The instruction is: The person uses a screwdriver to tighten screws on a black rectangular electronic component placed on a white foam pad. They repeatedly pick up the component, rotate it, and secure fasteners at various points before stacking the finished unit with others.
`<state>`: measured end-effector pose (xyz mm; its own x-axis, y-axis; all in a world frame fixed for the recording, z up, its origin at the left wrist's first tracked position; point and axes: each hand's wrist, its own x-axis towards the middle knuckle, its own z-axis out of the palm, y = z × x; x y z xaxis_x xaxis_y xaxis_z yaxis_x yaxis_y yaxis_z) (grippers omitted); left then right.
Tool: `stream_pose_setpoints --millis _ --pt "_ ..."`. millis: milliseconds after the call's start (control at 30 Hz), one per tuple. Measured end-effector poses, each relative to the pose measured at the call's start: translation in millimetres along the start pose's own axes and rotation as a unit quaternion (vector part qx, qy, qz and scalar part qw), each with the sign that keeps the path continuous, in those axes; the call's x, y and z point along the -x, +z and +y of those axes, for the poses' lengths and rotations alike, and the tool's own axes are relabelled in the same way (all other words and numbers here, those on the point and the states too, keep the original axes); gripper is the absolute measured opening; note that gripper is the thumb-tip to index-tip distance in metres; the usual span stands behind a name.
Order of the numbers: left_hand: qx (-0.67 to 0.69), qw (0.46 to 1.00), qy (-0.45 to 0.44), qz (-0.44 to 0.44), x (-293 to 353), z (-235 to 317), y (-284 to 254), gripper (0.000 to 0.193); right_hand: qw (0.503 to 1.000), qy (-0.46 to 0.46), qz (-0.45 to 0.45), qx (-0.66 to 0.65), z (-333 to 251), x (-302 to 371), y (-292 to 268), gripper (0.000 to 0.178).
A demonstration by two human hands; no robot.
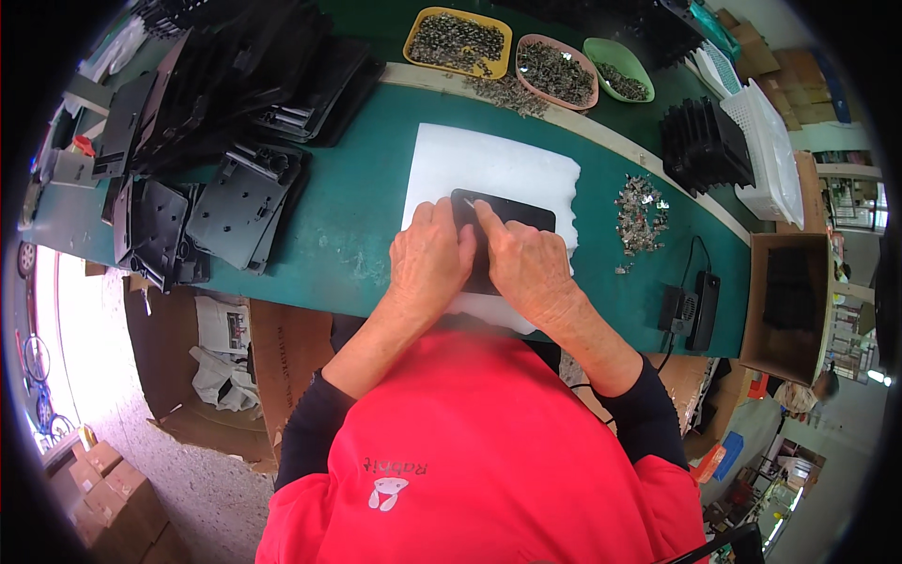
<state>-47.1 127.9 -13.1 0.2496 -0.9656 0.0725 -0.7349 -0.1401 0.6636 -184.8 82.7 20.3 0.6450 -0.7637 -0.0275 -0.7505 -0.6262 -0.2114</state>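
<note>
Black panel [528,215], flat and rectangular with rounded corners, lies at the centre of the frame. It rests on a white foam sheet [498,155], which is spread on a green work surface [352,235]. Both hands partly cover the panel.

Left hand [427,254]: positioned at the left edge of the panel, back of the hand upward, fingers bent, thumb directed toward the panel. Whether it grasps a part cannot be determined, as the fingertips are hidden.

Right hand [528,268]: positioned over the right portion of the panel. The index finger extends to the panel's upper left area, close to the left hand; the remaining fingers are curled. A small bright spot shows at the index fingertip; whether it is a held part or the fingernail cannot be determined.

Surrounding items: at the top of the frame, a yellow tray [500,69], a pink tray [565,43] and a green bowl [631,58] contain small metal parts. Right of centre, a loose pile of metal pieces [641,214] lies on the work surface. At the upper right, a stack of black parts [705,146] stands beside a white basket [772,155]. Below these, a black adapter [703,310] lies near a cable. At the upper left, black plates [237,211] are grouped in overlapping stacks.
</note>
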Motion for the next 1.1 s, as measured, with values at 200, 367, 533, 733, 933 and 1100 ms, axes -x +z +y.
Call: stream_pose_setpoints --millis 200,367,533,733,933,1100 --pt "0.007 0.999 0.02 0.025 0 -4 6 0.037 0.999 0.029 -0.02 0.012 -10 -5 -2 0.039" --pt "-0.011 0.999 0.042 0.031 3 -5 9 0.041 0.994 0.075 -0.079 0.005 -23 -11 -11 0.032" --pt "-0.015 0.997 0.068 0.026 4 -5 9 0.032 0.994 0.041 -0.088 0.041 -29 -19 -15 0.027" --pt "-0.008 0.995 0.097 0.018 1 -12 14 0.026 0.995 -0.04 -0.064 0.068 -26 -28 -23 0.02" --pt "-0.005 1.0 0.022 0.012 1 0 9 0.038 0.997 0.021 -0.06 0.048 -4 -19 -20 0.034" --pt "-0.02 1.0 0.005 -0.004 2 1 6 0.049 0.998 0.042 -0.017 0.035 1 1 -2 0.047"
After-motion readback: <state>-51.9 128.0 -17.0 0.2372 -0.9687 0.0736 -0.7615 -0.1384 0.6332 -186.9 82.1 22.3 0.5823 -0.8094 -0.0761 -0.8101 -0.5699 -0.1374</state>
